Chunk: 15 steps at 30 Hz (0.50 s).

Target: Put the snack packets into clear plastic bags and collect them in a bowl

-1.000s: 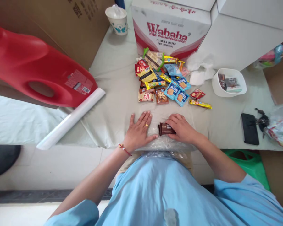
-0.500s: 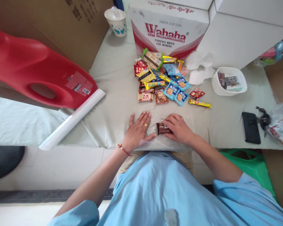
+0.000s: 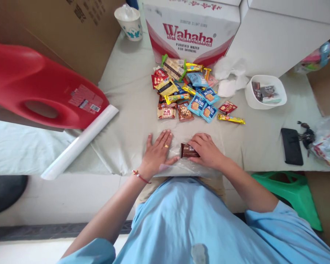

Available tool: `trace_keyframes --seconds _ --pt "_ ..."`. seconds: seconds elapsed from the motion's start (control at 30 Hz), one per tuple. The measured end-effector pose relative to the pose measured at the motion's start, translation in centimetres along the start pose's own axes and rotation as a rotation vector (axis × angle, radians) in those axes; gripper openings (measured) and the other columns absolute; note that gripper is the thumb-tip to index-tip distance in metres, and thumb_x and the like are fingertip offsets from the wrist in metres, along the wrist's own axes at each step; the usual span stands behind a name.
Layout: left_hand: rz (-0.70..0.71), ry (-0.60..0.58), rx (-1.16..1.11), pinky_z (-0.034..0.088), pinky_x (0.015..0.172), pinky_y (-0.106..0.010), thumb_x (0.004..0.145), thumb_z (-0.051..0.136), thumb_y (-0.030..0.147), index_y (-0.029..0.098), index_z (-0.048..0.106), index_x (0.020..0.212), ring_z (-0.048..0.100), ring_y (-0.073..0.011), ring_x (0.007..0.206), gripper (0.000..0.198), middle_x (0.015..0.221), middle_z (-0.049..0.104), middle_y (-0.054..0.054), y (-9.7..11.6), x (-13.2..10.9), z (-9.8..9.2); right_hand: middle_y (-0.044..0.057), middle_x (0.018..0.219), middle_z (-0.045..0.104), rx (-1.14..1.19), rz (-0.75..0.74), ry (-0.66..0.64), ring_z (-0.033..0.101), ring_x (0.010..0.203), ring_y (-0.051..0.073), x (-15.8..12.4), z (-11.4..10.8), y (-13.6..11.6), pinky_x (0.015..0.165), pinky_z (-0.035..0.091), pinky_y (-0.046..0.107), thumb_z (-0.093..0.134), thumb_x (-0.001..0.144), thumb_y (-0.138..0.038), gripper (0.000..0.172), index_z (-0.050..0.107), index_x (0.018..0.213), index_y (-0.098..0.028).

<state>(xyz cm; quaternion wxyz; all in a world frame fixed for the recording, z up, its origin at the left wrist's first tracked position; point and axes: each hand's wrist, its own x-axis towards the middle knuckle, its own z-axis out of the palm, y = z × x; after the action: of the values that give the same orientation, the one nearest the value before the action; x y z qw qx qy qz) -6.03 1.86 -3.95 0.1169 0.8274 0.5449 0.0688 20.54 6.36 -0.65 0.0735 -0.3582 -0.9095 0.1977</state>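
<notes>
My left hand [image 3: 158, 152] lies flat with fingers spread on a clear plastic bag [image 3: 196, 168] at the table's near edge. Just right of it, a dark brown wrapped snack [image 3: 187, 150] rests on the plastic. The fingers of my right hand [image 3: 204, 149] curl over the snack's right end, which they hide. Beyond both hands lies a heap of small packaged snacks, with blue packets [image 3: 197, 104], a yellow stick packet [image 3: 177, 98] and a cream packet [image 3: 166, 113] at its front. A red packet [image 3: 227, 107] and another yellow stick packet [image 3: 231, 119] lie to its right.
A white carton [image 3: 192, 35] stands behind the heap. To the right are a white tub [image 3: 266, 102], a phone [image 3: 292, 146] and keys [image 3: 307, 136]. A red jug [image 3: 52, 84] and a white roll [image 3: 79, 143] are on the left, a paper cup [image 3: 129, 25] behind.
The whole view has shifted slightly. My hands and the brown snack keep nearly the same place on the plastic bag; nothing has been picked up or let go.
</notes>
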Motion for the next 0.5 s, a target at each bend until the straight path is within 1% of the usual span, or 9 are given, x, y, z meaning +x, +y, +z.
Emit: trace_keyframes --seconds 0.1,0.17,0.2,0.27,0.33,0.4,0.43,0.47,0.5 --pt "0.007 0.014 -0.078 0.013 0.132 -0.065 0.101 0.047 0.055 0.013 0.026 0.169 0.029 -0.0354 0.162 0.082 0.174 0.029 -0.02 -0.7 -0.7 -0.8 0.02 0.14 0.059 0.11 -0.008 0.086 0.047 0.134 0.036 -1.5 -1.8 0.4 0.116 0.037 0.056 0.065 0.097 -0.059 0.064 0.058 0.145 -0.017" --pt "0.023 0.037 -0.156 0.018 0.132 -0.061 0.101 0.044 0.039 0.02 0.033 0.167 0.027 -0.0316 0.163 0.07 0.174 0.032 -0.014 -1.2 -1.9 -1.7 0.018 0.142 0.057 0.236 -0.015 0.156 0.048 0.135 0.034 -3.7 -3.5 0.8 0.117 0.04 0.053 0.055 0.103 -0.059 0.061 0.053 0.149 -0.02" --pt "0.036 0.047 -0.196 0.019 0.132 -0.06 0.098 0.042 0.031 0.024 0.038 0.165 0.025 -0.0298 0.164 0.067 0.174 0.034 -0.011 -1.5 -2.7 -2.2 0.018 0.142 0.056 0.297 -0.019 0.175 0.05 0.135 0.033 -5.0 -4.2 1.0 0.116 0.042 0.053 0.049 0.105 -0.061 0.061 0.051 0.152 -0.022" --pt "0.07 0.053 -0.269 0.018 0.133 -0.06 0.092 0.042 0.02 0.03 0.047 0.16 0.022 -0.028 0.165 0.069 0.171 0.041 -0.006 -1.8 -4.4 -3.0 0.017 0.143 0.055 0.375 -0.007 0.177 0.051 0.136 0.034 -7.8 -4.8 1.1 0.115 0.044 0.055 0.044 0.102 -0.071 0.071 0.045 0.157 -0.025" --pt "0.109 0.026 -0.325 0.017 0.133 -0.062 0.09 0.045 0.021 0.03 0.053 0.155 0.023 -0.0291 0.165 0.066 0.168 0.046 -0.006 -1.7 -5.9 -3.3 0.018 0.146 0.053 0.374 0.05 0.147 0.05 0.137 0.038 -10.1 -4.2 1.0 0.114 0.044 0.058 0.05 0.096 -0.079 0.085 0.037 0.162 -0.027" --pt "0.109 0.002 -0.34 0.016 0.133 -0.064 0.094 0.05 0.032 0.026 0.058 0.151 0.027 -0.0313 0.163 0.057 0.163 0.052 -0.009 -1.2 -6.8 -2.9 0.018 0.143 0.057 0.32 0.154 0.144 0.054 0.132 0.038 -11.4 -2.7 0.8 0.11 0.048 0.06 0.062 0.093 -0.074 0.092 0.028 0.166 -0.028" --pt "0.085 0.011 -0.327 0.016 0.133 -0.065 0.095 0.054 0.038 0.025 0.061 0.147 0.029 -0.0325 0.162 0.053 0.16 0.056 -0.01 -0.9 -6.9 -2.7 0.017 0.136 0.061 0.293 0.218 0.163 0.057 0.126 0.037 -11.7 -1.8 0.7 0.106 0.05 0.06 0.065 0.094 -0.067 0.091 0.027 0.166 -0.028" --pt "0.047 0.032 -0.309 0.015 0.132 -0.066 0.096 0.057 0.043 0.025 0.065 0.14 0.031 -0.0332 0.161 0.049 0.155 0.061 -0.01 -0.6 -6.9 -2.4 0.016 0.127 0.065 0.275 0.28 0.193 0.061 0.118 0.035 -11.6 -1.1 0.5 0.101 0.053 0.058 0.066 0.097 -0.06 0.085 0.028 0.165 -0.027" --pt "0.004 0.063 -0.293 0.016 0.132 -0.066 0.096 0.059 0.045 0.026 0.07 0.131 0.033 -0.0332 0.16 0.041 0.149 0.066 -0.009 -0.2 -6.8 -2.2 0.014 0.116 0.068 0.27 0.326 0.221 0.063 0.109 0.033 -11.4 -0.7 0.5 0.096 0.055 0.056 0.063 0.1 -0.054 0.074 0.035 0.162 -0.027"
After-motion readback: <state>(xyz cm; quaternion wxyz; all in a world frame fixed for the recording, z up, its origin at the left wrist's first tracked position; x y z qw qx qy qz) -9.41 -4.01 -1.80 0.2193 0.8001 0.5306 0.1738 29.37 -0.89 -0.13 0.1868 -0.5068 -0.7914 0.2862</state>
